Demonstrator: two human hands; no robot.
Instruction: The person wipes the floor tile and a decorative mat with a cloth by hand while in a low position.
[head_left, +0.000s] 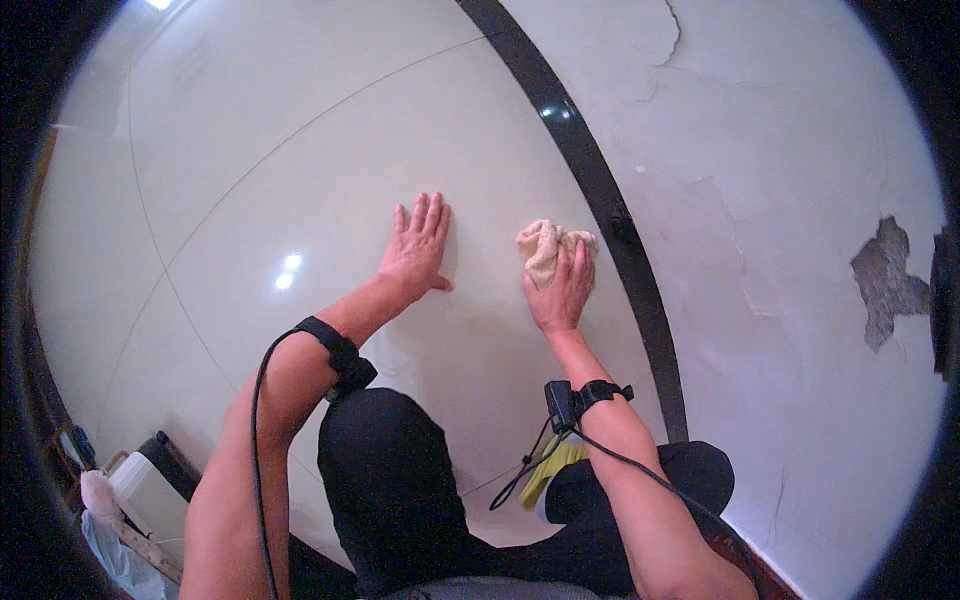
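My right hand (561, 296) grips a crumpled cream cloth (541, 247) and presses it on the glossy pale floor tile (315, 180). The cloth lies close beside the black skirting strip (600, 169) along the foot of the wall. Part of it is hidden under my fingers. To the left, my left hand (417, 244) rests palm down on the same tile, fingers apart, holding nothing. Each arm wears a black strap, the left one (337, 356) and the right one (581, 401), with a small box and a cable.
A white wall (780, 420) with peeling paint and a bare grey patch (885, 285) rises at the right. My black-clad knees (386, 465) are below, with a yellow item (551, 469) by the right one. At lower left stand a white box-like object (150, 487) and a light-blue plastic bag (112, 544).
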